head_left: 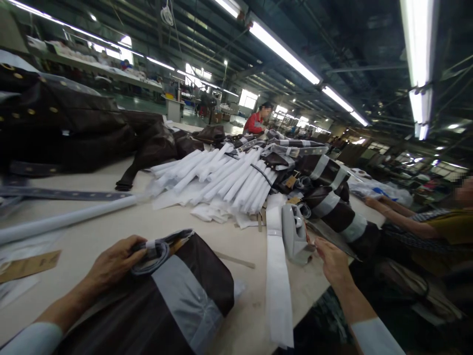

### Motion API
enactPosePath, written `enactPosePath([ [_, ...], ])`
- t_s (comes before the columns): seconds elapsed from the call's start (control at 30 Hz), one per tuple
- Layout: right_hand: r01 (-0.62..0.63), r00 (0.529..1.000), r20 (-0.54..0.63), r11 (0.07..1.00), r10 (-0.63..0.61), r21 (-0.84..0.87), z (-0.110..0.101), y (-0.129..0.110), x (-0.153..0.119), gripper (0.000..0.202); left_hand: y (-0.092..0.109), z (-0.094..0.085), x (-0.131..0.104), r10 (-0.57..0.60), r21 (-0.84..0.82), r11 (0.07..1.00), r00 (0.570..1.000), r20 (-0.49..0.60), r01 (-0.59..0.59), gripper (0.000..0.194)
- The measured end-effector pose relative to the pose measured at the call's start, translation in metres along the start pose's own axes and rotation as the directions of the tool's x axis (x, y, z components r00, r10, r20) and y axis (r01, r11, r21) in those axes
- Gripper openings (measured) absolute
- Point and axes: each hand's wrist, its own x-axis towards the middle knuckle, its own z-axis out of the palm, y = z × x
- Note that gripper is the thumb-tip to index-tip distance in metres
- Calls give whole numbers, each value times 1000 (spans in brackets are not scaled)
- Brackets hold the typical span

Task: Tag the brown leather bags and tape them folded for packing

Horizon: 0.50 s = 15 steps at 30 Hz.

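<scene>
My left hand (118, 261) is closed around a coiled grey strap (153, 256) at the end of a dark brown leather-like bag (207, 266). A translucent pale band (186, 291) wraps the bag, which lies across the near side of the table. My right hand (332, 259) pinches at the front end of a grey tape dispenser (293, 236), apparently on the tape there; the piece between the fingertips is barely visible. Left of the dispenser lies a stack of long white strips (278, 276).
White rolled sleeves (221, 177) are heaped mid-table (244, 276). Dark banded bundles (328, 197) lie at right, larger dark brown pieces (66, 118) at left. A brown tag (31, 265) lies at left. A co-worker's arm (399, 214) reaches in at right; a person in red (253, 123) is beyond.
</scene>
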Motion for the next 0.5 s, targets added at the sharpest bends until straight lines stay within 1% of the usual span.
enactPosePath([
  [0.1,-108,993,-38,990,112,92,-8,7,-30,39,-9,6,4,11,-7,1000,1000,-22,-12,39],
  [0.17,-174,984,-23,977,178,124,-7,13,-46,40,-17,11,8,29,-23,999,998,-52,-30,37],
  [0.23,-221,975,-4,966,224,137,-2,19,-53,38,-21,14,10,47,-46,998,996,-79,-51,34],
  [0.3,-246,969,5,960,248,135,4,20,-52,36,-19,13,9,65,-66,995,995,-79,-70,30],
  [0.37,-261,965,7,958,262,118,7,18,-49,35,-11,8,4,77,-57,995,994,-80,-82,26],
  [0.43,-280,960,26,956,279,82,6,16,-50,33,-1,4,-3,88,-19,996,992,-94,-90,22],
  [0.5,-291,955,71,956,288,35,3,15,-55,29,5,3,-9,86,7,996,990,-113,-85,20],
])
